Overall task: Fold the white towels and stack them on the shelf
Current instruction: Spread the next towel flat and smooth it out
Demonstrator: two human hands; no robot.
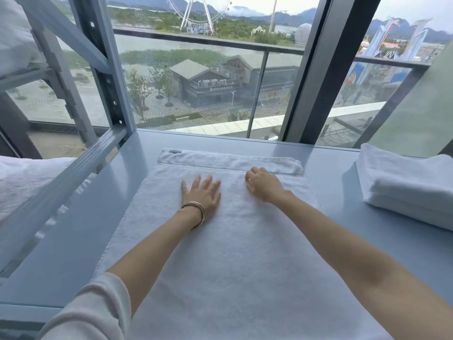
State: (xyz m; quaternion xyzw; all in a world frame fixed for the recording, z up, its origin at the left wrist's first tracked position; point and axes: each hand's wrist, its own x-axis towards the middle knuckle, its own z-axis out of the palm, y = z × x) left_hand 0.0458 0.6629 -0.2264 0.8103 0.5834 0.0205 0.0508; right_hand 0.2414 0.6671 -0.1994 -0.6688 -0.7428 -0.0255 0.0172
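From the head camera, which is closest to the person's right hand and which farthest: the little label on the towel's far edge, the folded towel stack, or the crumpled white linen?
From the right hand:
1. Label, at the far left corner of the spread towel.
2. Folded towel stack, off to the right on the shelf.
3. Crumpled white linen, far left beyond the shelf rail.

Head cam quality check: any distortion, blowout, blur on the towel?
Head view: wide-angle bends the shelf frame and window mullion; flat daylight, soft shadows under the left hand and right hand; the white towel looks bluish with texture preserved; slight softness overall.
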